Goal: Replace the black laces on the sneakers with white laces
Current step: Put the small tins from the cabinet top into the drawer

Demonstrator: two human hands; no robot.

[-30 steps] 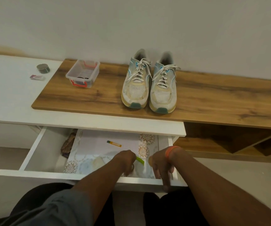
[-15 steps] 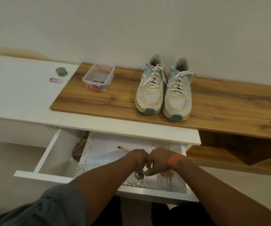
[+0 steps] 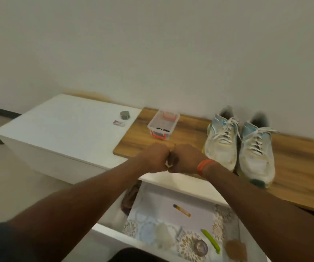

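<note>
Surface: one desk [image 3: 63,121], white-topped on the left, with a wood-grain board [image 3: 294,157] laid over its right part; it stands against a plain pale wall [image 3: 152,44]. Pale floor [image 3: 10,186] at lower left.

Drawer [image 3: 114,235]: one, white, pulled open below the desk edge, lined with flower-patterned paper [image 3: 190,241]. Contents counted: one yellow marker-like stick [image 3: 181,210], one green stick [image 3: 210,241], one dark round item [image 3: 199,247], one brown blurred item [image 3: 235,249], one dark brownish bundle [image 3: 130,197] at the left side; none can be identified further.

Sneakers [image 3: 239,146]: two, one pair, white with light blue panels, side by side on the wood board near the wall, toes toward the viewer. Both carry white laces [image 3: 228,129].

Container [image 3: 163,124]: one, clear plastic with red clips, on the board left of the sneakers, with something dark at its bottom.

Small items on the white top: one dark round tin [image 3: 125,115], one small flat white-and-pink piece [image 3: 118,123], just beside each other.

Hands: two, raised together over the desk's front edge, knuckles touching. Left hand [image 3: 155,158] and right hand [image 3: 187,157] each have a curled grip, fingers folded in on a small dark and pale object [image 3: 170,161] pinched between them; what it is cannot be told. One orange band [image 3: 203,166] on the right wrist.
</note>
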